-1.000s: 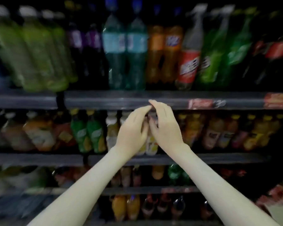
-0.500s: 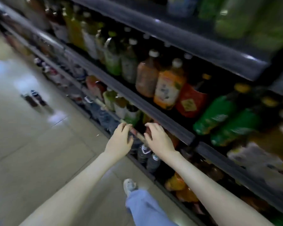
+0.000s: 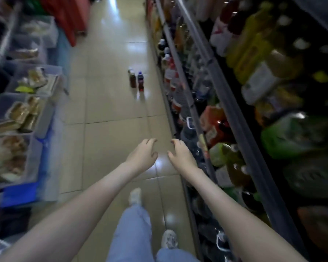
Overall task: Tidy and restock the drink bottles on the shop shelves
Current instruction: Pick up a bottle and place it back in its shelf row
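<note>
Both hands have come off the shelf front they were touching a moment ago, and the view has swung round to look down the aisle. Far left, clear plastic bins (image 3: pixel 45 118) of wrapped snacks are smeared by blur, so I can't read what the packets are. Out on the tiled floor (image 3: pixel 112 110), well ahead of the person, stand two upright bottles just beside each other: a brown bottle (image 3: pixel 132 80) and a blue-capped bottle (image 3: pixel 140 83) with dark red liquid. Neither is near a hand. The left hand (image 3: pixel 143 155) hangs over the floor with its fingers (image 3: pixel 150 141) loosely curled and a little spread, holding nothing and touching nothing. The right hand (image 3: pixel 180 156) is just beside it, apart by a small gap, its fingers (image 3: pixel 175 142) bent in the same slack way, also empty. Below them show light blue jeans (image 3: pixel 133 229) and a pale shoe (image 3: pixel 135 195). Along the right run the shelves (image 3: pixel 235 118), packed with drink bottles (image 3: pixel 216 127). Those near the right forearm are dark and partly hidden behind it, and the nearest ones at the frame edge are only green, yellow and orange blurs, cut off at the edge.
</note>
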A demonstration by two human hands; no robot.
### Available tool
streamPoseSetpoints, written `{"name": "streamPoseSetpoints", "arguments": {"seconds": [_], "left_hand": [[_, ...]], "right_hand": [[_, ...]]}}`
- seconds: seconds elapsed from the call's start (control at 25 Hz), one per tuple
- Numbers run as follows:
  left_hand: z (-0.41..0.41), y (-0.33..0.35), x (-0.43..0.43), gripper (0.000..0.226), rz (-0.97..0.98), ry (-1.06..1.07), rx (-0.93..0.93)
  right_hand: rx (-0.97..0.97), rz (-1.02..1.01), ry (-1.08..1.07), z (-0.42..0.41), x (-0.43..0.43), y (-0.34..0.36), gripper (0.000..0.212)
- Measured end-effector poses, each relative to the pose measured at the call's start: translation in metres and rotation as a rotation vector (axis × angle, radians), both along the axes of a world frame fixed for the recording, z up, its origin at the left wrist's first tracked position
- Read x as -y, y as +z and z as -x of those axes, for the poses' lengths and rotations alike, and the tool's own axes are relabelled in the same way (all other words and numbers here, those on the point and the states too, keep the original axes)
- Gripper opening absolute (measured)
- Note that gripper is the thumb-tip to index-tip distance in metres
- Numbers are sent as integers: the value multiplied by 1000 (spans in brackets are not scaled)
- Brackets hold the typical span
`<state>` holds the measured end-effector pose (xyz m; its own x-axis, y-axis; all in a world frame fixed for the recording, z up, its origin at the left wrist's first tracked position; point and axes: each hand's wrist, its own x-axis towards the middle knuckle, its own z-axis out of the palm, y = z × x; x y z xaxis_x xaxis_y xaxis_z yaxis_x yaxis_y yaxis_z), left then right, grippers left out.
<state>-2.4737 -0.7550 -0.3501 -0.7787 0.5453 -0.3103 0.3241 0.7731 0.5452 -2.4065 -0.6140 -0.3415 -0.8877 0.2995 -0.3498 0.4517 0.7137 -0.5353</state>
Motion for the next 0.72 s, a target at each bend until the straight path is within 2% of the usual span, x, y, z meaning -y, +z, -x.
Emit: {"name": "streamPoseSetpoints", "arguments": {"seconds": [0.16, 0.36, 0.56, 0.72], "left_hand": [[148, -21, 26, 55, 38, 107, 36], [352, -1, 25, 54, 75, 85, -22], [532, 2, -30, 56, 120, -5, -43], [676, -52, -87, 59, 178, -7, -9]], "right_hand": [[26, 29, 29, 147, 1, -23, 46], [73, 14, -37, 338, -18, -23, 51], [39, 57, -150, 513, -62, -24, 57], [51, 107, -209, 662, -115, -81, 57]]}}
